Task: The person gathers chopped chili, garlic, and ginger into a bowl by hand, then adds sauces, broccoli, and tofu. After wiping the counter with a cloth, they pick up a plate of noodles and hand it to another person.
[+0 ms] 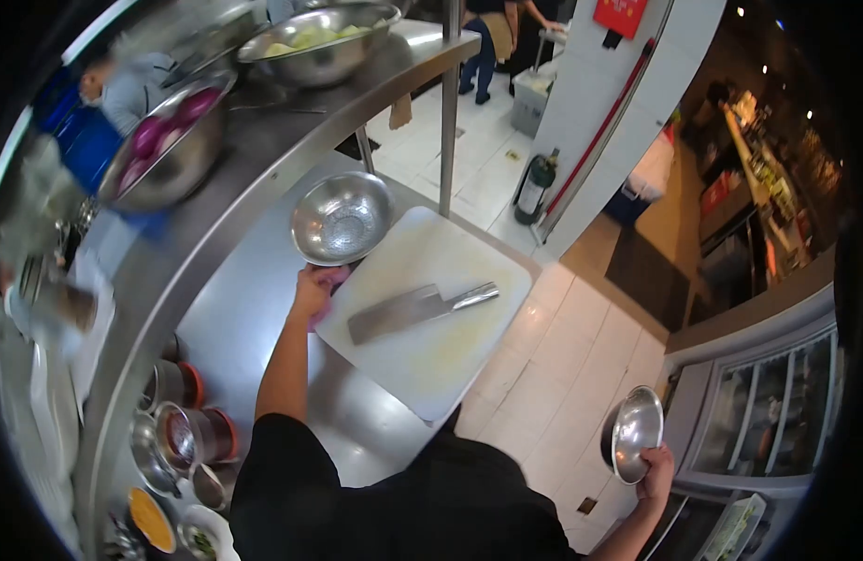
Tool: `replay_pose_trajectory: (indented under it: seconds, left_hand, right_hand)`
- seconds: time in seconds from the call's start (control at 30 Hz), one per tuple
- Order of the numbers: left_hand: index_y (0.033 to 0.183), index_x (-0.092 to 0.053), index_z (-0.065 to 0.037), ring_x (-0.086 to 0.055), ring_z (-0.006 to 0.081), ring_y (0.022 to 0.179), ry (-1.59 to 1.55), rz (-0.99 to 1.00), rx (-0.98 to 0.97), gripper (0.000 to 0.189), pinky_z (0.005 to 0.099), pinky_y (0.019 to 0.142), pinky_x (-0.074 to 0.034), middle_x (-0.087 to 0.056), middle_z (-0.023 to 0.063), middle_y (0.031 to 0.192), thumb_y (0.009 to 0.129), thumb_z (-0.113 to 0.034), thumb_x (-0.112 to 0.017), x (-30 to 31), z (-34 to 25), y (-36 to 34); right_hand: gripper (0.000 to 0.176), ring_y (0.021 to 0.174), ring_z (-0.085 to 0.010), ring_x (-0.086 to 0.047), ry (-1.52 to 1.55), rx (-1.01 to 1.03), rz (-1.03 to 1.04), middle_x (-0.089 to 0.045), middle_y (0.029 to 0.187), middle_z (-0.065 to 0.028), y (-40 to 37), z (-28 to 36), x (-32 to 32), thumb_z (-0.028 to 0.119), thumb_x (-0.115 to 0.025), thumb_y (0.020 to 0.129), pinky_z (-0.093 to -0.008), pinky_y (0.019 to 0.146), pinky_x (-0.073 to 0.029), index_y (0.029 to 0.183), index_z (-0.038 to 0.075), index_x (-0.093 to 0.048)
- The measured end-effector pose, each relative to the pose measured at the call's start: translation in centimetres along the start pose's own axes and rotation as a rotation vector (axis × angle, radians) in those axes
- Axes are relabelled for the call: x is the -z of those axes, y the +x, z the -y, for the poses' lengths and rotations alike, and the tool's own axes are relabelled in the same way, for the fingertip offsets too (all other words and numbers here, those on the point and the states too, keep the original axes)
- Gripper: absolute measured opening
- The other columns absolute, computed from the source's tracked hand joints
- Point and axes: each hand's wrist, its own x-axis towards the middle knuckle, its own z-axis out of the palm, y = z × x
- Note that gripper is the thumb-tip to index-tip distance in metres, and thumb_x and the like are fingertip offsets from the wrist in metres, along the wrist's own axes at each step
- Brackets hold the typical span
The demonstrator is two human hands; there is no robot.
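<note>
My left hand (312, 288) is closed at the near rim of a steel bowl (342, 220), with a pink cloth (320, 311) beside and under the fingers. That bowl looks empty and is by the corner of a white cutting board (426, 360). A cleaver (394, 316) lies flat on the board, its metal handle pointing right. Out to the right, over the floor, my right hand (655, 469) grips the rim of a second steel bowl (637, 434), which is tilted.
A raised steel shelf (296, 150) holds a bowl of purple onions (170, 140) and a bowl of pale green pieces (319, 42). Containers (196, 436) stand below it. Other people (492, 42) are farther back. A glass-doored fridge (763, 411) stands right.
</note>
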Motion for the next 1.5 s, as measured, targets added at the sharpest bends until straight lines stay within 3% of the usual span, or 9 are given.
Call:
replay_pose_trajectory:
  seconds: [0.17, 0.37, 0.6, 0.73, 0.77, 0.8, 1.1, 1.23, 1.5]
  left_hand:
    - [0.087, -0.068, -0.015, -0.052, 0.0331, 0.093, 0.779, -0.028, -0.279, 0.029, 0.039, 0.081, -0.043, -0.056, 0.0153, 0.102, 0.064, -0.001, -0.057, 6.4, -4.4, -3.2]
    - [0.114, -0.051, -0.033, -0.038, 0.0407, 0.109, 1.092, -0.526, 0.73, 0.031, 0.0516, 0.082, -0.041, -0.039, 0.0136, 0.121, 0.083, -0.031, -0.048, 17.0, 1.8, 5.4]
    - [0.11, -0.055, -0.026, -0.045, 0.033, 0.106, 0.931, -0.207, 0.036, 0.035, 0.0463, 0.087, -0.038, -0.048, 0.0145, 0.115, 0.077, -0.037, -0.058, 11.4, 4.0, 19.5]
    - [0.102, -0.056, 0.002, -0.058, 0.0251, 0.082, 0.198, -0.1, -0.296, 0.037, 0.0337, 0.068, -0.047, -0.059, 0.0156, 0.097, 0.07, -0.016, -0.064, 7.0, -1.0, 12.0]
    - [0.102, -0.055, 0.003, -0.057, 0.0274, 0.088, -0.008, -0.163, 0.081, 0.036, 0.0361, 0.073, -0.046, -0.057, 0.0173, 0.101, 0.072, -0.014, -0.061, 6.5, -1.5, 8.6]
    - [0.104, -0.054, 0.003, -0.049, 0.0329, 0.099, 0.716, -0.142, -0.247, 0.031, 0.0408, 0.085, -0.04, -0.051, 0.0211, 0.11, 0.076, -0.01, -0.053, 7.9, 1.2, 5.0]
    - [0.091, -0.061, -0.006, -0.047, 0.0322, 0.096, 0.572, 0.026, 0.05, 0.024, 0.0394, 0.085, -0.037, -0.053, 0.018, 0.095, 0.069, -0.003, -0.053, 5.9, -7.1, -24.3]
    - [0.093, -0.057, 0.002, -0.052, 0.0264, 0.08, 0.73, -0.491, -0.207, 0.021, 0.0353, 0.074, -0.042, -0.056, 0.0132, 0.083, 0.074, -0.004, -0.051, -1.9, -16.5, -19.6]
    - [0.091, -0.057, 0.002, -0.05, 0.0144, 0.067, 0.033, 0.538, -0.422, 0.017, 0.0285, 0.062, -0.042, -0.056, 0.008, 0.076, 0.085, -0.013, -0.051, -36.2, -33.6, -19.3]
  right_hand:
    - [0.025, 0.066, -0.013, -0.055, -0.108, -0.119, 0.0, -0.059, 0.077, -0.0052, 1.6, 0.3, -3.1, 0.007, -0.05, 0.065, -0.0252, 0.064, -0.045, 0.088, -0.001, -0.055]
    - [0.027, 0.066, -0.0099, -0.052, -0.256, -0.246, -0.031, -0.057, 0.075, -0.002, 3.0, 2.0, -5.2, 0.006, -0.048, 0.063, -0.022, 0.064, -0.041, 0.088, -0.001, -0.056]
    - [0.028, 0.061, -0.0095, -0.05, -0.169, -0.242, -0.115, -0.056, 0.071, -0.0011, 2.6, 3.3, -8.0, 0.003, -0.049, 0.062, -0.0217, 0.058, -0.04, 0.088, -0.002, -0.058]
    - [0.022, 0.058, -0.0098, -0.051, -0.102, -0.209, -0.038, -0.055, 0.066, -0.0011, 3.2, 2.3, -7.4, 0.002, -0.049, 0.063, -0.0222, 0.054, -0.04, 0.082, -0.002, -0.06]
    - [0.021, 0.056, -0.0097, -0.051, -0.067, -0.187, -0.009, -0.056, 0.065, -0.0011, 3.5, 1.9, -7.2, 0.002, -0.049, 0.064, -0.0222, 0.051, -0.04, 0.081, -0.001, -0.06]
    - [0.021, 0.056, -0.0097, -0.051, -0.064, -0.167, -0.011, -0.056, 0.065, -0.0011, 4.1, 1.2, -6.8, 0.002, -0.049, 0.064, -0.0222, 0.051, -0.04, 0.081, -0.001, -0.06]
    - [0.019, 0.048, -0.0133, -0.051, -0.059, -0.189, -0.03, -0.053, 0.06, -0.0046, 10.8, -8.5, 2.4, 0.009, -0.049, 0.067, -0.0284, 0.041, -0.046, 0.08, 0.0, -0.058]
    - [0.016, 0.047, -0.0152, -0.052, -0.096, -0.14, -0.031, -0.053, 0.057, -0.0067, 10.3, -15.7, 8.9, 0.011, -0.05, 0.068, -0.0298, 0.042, -0.046, 0.075, -0.001, -0.058]
    - [0.026, 0.053, -0.0167, -0.058, 0.154, -0.176, -0.437, -0.058, 0.068, -0.0105, -2.1, -17.3, 25.5, 0.013, -0.053, 0.072, -0.0282, 0.046, -0.05, 0.09, -0.005, -0.057]
